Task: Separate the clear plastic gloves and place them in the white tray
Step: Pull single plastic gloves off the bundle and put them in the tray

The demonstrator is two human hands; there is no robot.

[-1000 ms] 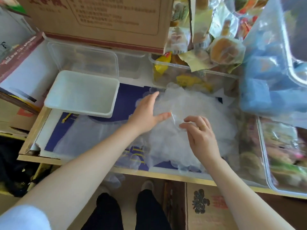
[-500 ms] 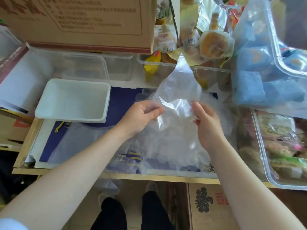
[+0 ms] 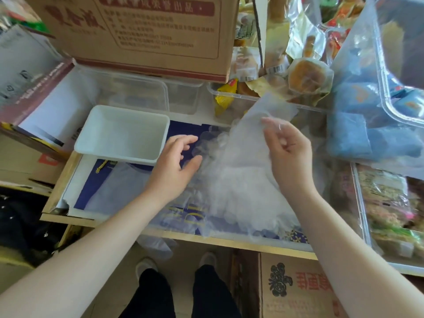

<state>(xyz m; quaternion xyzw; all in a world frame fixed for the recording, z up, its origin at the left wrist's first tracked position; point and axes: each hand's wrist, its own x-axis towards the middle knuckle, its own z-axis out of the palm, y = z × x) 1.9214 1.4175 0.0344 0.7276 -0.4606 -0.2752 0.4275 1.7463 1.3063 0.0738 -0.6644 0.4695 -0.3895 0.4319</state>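
Right hand [image 3: 286,150]: pinches one clear glove [image 3: 259,120], lifted right of white tray [image 3: 121,134].
Left hand [image 3: 174,161]: loosely spread (holding nothing), beside tray.
Glove pile [image 3: 241,193]: right of tray.

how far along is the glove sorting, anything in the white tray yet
Nothing done: the white tray looks empty. In hand: the right hand pinches one clear glove raised off the pile; the left hand hovers open. Left: that glove and the whole pile.

A crowded storage spot: a big cardboard box [image 3: 142,35] and wrapped snacks [image 3: 305,74] sit beyond the hands, among clear tubs [image 3: 137,92].
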